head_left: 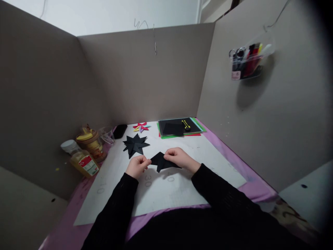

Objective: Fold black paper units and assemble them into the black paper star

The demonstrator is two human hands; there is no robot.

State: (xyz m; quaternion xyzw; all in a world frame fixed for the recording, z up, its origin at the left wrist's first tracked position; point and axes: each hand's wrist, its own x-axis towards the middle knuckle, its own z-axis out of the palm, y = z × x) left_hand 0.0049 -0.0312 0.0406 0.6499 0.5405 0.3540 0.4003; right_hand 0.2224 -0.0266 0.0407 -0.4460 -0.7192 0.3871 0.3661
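Observation:
A folded black paper piece is held just above the white sheet that covers the desk. My left hand pinches its left tip, fingers closed. My right hand grips its right part, fingers curled over the paper. Behind my hands lies a finished black paper star, and farther back a small multicoloured paper star.
A stack of coloured paper sheets with black on top lies at the back right. A glue bottle, a jar and a black object stand at the left. Cardboard walls surround the desk; a clear pocket of pens and scissors hangs right.

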